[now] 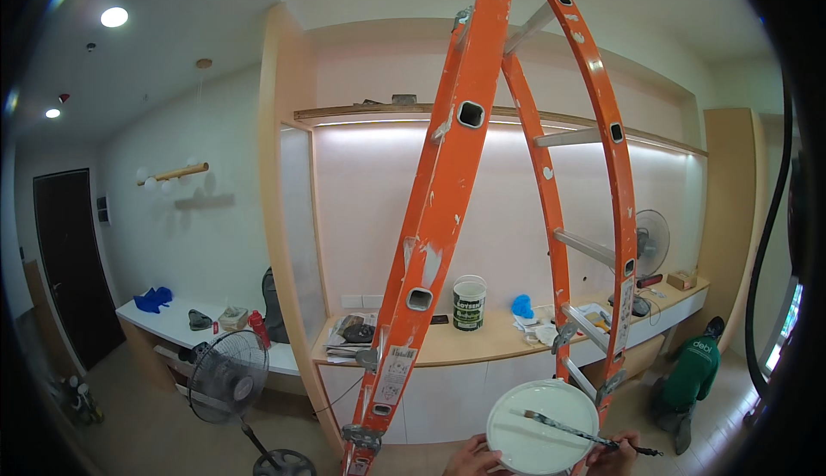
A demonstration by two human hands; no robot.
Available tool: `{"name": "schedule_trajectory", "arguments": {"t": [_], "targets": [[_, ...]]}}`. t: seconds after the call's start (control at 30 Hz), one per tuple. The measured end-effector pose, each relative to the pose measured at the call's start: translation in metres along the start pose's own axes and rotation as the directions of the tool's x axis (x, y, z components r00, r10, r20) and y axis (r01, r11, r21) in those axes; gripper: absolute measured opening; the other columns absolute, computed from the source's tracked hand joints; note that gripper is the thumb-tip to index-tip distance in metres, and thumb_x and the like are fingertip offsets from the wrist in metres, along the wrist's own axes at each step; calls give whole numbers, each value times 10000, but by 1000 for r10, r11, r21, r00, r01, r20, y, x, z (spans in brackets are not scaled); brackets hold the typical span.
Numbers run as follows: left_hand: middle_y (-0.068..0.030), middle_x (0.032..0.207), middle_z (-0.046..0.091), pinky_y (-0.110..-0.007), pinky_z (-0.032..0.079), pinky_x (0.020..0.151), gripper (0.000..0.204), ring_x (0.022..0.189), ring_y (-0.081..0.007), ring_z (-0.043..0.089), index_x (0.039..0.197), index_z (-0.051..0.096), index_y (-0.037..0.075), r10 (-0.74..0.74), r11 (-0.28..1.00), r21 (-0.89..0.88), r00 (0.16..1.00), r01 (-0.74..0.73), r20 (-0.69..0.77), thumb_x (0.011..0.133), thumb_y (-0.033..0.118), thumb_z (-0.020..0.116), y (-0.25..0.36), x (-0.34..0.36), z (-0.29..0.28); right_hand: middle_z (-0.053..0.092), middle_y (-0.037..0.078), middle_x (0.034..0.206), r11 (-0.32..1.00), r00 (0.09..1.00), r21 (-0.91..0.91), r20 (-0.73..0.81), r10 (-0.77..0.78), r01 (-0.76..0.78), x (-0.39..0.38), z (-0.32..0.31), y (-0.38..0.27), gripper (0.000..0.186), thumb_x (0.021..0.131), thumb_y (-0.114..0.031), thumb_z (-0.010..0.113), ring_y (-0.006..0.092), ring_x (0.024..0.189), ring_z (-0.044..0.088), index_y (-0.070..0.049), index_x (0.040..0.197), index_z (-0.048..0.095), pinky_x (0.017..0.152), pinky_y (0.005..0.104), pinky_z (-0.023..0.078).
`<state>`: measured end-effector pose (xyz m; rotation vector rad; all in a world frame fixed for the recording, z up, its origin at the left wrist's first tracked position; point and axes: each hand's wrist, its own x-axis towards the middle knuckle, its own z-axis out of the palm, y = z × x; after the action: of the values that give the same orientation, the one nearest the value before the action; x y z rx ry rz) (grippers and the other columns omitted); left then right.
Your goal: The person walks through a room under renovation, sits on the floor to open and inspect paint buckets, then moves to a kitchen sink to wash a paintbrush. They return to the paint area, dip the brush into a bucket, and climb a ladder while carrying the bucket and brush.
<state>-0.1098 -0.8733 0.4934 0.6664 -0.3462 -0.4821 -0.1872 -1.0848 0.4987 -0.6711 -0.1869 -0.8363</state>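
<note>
My left hand (476,459) grips the lower left rim of a round white paint bucket (542,427) full of white paint, at the bottom of the head view. My right hand (613,455) holds a thin paintbrush (572,430) that lies across the bucket's top, bristles at the upper left, handle end sticking out to the right. Just behind the bucket rises an orange stepladder (447,209), spattered with white paint, its rails running from the floor up past the top of the view.
A wooden counter (482,343) along the lit white wall carries a white and green paint pail (469,302), papers, a blue cloth and a desk fan (651,248). A standing fan (228,377) is at lower left. A person in a green shirt (693,373) crouches at right.
</note>
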Motion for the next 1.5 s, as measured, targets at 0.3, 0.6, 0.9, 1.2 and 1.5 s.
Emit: {"name": "schedule_trajectory", "arguments": {"t": [0.3, 0.6, 0.9, 1.2, 1.5], "targets": [[-69, 1096, 620, -412, 493, 854, 398, 1006, -225, 607, 1251, 455, 127, 168, 984, -40, 976, -175, -137, 869, 182, 553, 35, -52, -1, 598, 77, 849, 982, 974, -130, 161, 157, -137, -9, 40, 7, 169, 899, -207, 548, 175, 708, 597, -55, 970, 526, 564, 290, 476], [-184, 1371, 432, -414, 409, 1038, 668, 1252, -265, 465, 1420, 248, -5, 459, 888, 155, 848, -432, -265, 845, 115, 565, 100, -119, -15, 578, 166, 783, 984, 935, -41, 309, 176, -171, -23, 93, 62, 232, 852, -185, 583, 244, 540, 569, 26, 900, 501, 441, 349, 504], [-198, 1300, 474, -467, 530, 865, 707, 1143, -289, 544, 1450, 112, 139, 711, 697, 437, 465, -569, -529, 877, 57, 519, 106, -194, -63, 612, 283, 959, 950, 727, -230, 613, 310, -211, -107, 130, 137, 239, 930, -139, 509, 248, 577, 622, 54, 1071, 486, 490, 317, 513], [-194, 1276, 482, -474, 528, 869, 602, 1106, -267, 549, 1384, 214, 150, 771, 598, 586, 192, -547, -607, 875, -32, 478, 98, -176, -94, 639, 235, 965, 902, 565, -407, 782, 263, 144, -166, 143, 168, 265, 836, 107, 492, 245, 739, 689, 74, 1073, 609, 646, 316, 564], [-129, 1181, 533, -446, 466, 946, 398, 1019, -244, 581, 1274, 390, 65, 448, 828, 67, 583, -557, -678, 920, 204, 508, 95, -178, -141, 637, 249, 1024, 863, 556, -398, 812, 176, 309, -190, 116, 208, 269, 814, 94, 554, 273, 823, 695, 54, 1067, 638, 711, 320, 565]]}}
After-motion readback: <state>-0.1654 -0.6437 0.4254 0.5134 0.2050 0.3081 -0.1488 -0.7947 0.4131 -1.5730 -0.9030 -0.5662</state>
